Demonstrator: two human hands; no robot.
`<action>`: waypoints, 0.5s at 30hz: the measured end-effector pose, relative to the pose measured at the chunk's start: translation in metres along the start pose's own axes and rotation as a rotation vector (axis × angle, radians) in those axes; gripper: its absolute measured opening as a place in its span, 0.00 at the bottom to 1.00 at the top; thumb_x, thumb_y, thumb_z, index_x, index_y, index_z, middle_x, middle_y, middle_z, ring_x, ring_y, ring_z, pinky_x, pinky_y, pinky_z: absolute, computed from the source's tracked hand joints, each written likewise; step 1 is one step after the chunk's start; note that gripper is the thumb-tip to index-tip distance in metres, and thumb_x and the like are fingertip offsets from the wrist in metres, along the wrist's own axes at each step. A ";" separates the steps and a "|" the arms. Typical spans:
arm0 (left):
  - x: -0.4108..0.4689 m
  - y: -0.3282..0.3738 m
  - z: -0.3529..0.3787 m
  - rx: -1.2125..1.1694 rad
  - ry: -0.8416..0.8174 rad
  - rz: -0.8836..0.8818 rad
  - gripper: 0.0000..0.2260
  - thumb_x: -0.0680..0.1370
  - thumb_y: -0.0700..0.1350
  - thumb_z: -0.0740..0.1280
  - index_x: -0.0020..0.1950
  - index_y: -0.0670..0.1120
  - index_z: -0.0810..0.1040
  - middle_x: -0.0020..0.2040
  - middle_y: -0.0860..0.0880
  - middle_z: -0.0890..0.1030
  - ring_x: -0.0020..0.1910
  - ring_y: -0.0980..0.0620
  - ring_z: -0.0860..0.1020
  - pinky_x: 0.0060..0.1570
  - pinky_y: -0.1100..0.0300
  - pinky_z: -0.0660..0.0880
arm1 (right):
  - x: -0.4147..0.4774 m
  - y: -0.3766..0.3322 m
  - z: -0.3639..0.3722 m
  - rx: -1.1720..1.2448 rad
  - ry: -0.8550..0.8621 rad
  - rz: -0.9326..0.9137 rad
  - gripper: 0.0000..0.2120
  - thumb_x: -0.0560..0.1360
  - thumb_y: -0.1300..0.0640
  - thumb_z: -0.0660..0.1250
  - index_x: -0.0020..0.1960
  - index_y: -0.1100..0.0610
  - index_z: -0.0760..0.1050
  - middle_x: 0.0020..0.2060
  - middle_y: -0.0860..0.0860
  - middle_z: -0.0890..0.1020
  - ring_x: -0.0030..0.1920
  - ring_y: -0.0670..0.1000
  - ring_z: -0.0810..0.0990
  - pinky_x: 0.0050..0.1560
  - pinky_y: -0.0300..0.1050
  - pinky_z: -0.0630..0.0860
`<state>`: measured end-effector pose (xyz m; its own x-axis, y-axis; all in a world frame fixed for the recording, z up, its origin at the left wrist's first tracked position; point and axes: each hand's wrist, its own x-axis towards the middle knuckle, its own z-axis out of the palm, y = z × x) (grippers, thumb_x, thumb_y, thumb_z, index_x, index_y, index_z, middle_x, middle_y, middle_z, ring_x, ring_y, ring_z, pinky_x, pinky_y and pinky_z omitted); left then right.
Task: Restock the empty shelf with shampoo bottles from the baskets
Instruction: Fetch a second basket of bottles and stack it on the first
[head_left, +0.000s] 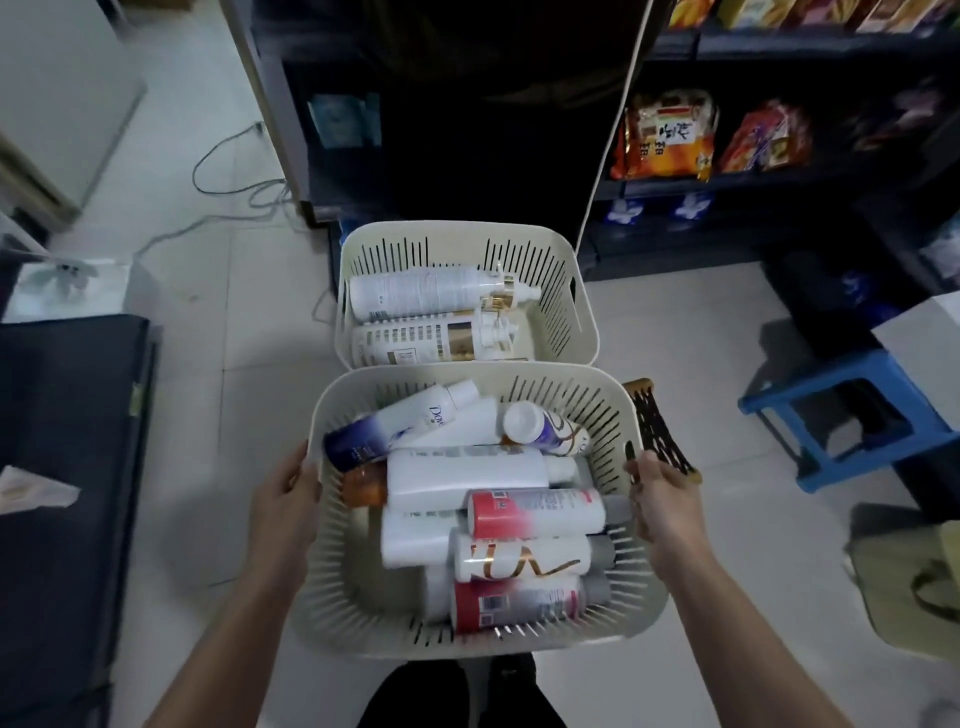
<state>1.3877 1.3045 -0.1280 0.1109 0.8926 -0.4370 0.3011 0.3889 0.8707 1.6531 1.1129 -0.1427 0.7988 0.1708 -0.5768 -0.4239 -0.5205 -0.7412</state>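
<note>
- A pile of shampoo bottles lies on its side in a cream slotted plastic basket (332, 587) nearest the camera; among them are seen a white bottle with a purple-blue end (410, 421), a plain white bottle (467, 475), a red-and-white bottle (535, 514) and a white bottle with gold lettering (519, 558).
- This near basket is gripped at both sides: the left hand (283, 499) is curled against the left wall, and the right hand (657, 499) is closed on the right rim, its thumb hooked over the edge.
- Whether the near basket rests on the floor or is lifted cannot be told.
- A second cream slotted basket (571, 312) stands just beyond, its near wall touching the first; two white pump bottles with gold trim (415, 291) are laid in it side by side.
- A dark shelving bay (467, 130) rises behind the second basket; its inside is too dark to make out.
- Orange snack packets (665, 135) are stacked on the shelves to the right.
- A blue plastic stool (841, 415) stands on the pale tiled floor (234, 389) at the right, well apart from the baskets.
- A grey cable (223, 161) is looped on the floor at the far left.
</note>
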 end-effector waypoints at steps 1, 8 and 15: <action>0.005 -0.002 0.004 -0.004 -0.009 0.002 0.11 0.82 0.42 0.60 0.53 0.53 0.81 0.34 0.37 0.77 0.25 0.59 0.66 0.26 0.62 0.62 | 0.007 0.001 0.003 0.006 0.007 0.009 0.15 0.82 0.48 0.58 0.50 0.56 0.78 0.34 0.47 0.72 0.31 0.45 0.67 0.31 0.40 0.61; 0.030 -0.035 0.021 0.029 0.027 -0.076 0.14 0.83 0.42 0.59 0.66 0.42 0.76 0.59 0.26 0.72 0.35 0.46 0.74 0.33 0.61 0.78 | 0.045 0.021 0.013 -0.009 0.004 -0.010 0.15 0.82 0.49 0.58 0.51 0.59 0.78 0.33 0.49 0.73 0.31 0.46 0.67 0.31 0.41 0.62; 0.034 -0.041 0.027 0.153 0.036 -0.020 0.13 0.83 0.48 0.58 0.62 0.49 0.79 0.56 0.29 0.75 0.56 0.26 0.71 0.42 0.32 0.72 | 0.064 0.031 0.011 -0.061 -0.032 -0.030 0.15 0.82 0.47 0.57 0.46 0.53 0.77 0.33 0.48 0.74 0.31 0.47 0.67 0.31 0.41 0.63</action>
<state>1.4043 1.3124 -0.1848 0.0698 0.8936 -0.4434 0.4438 0.3703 0.8161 1.6867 1.1169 -0.2063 0.7965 0.2131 -0.5658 -0.3721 -0.5649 -0.7365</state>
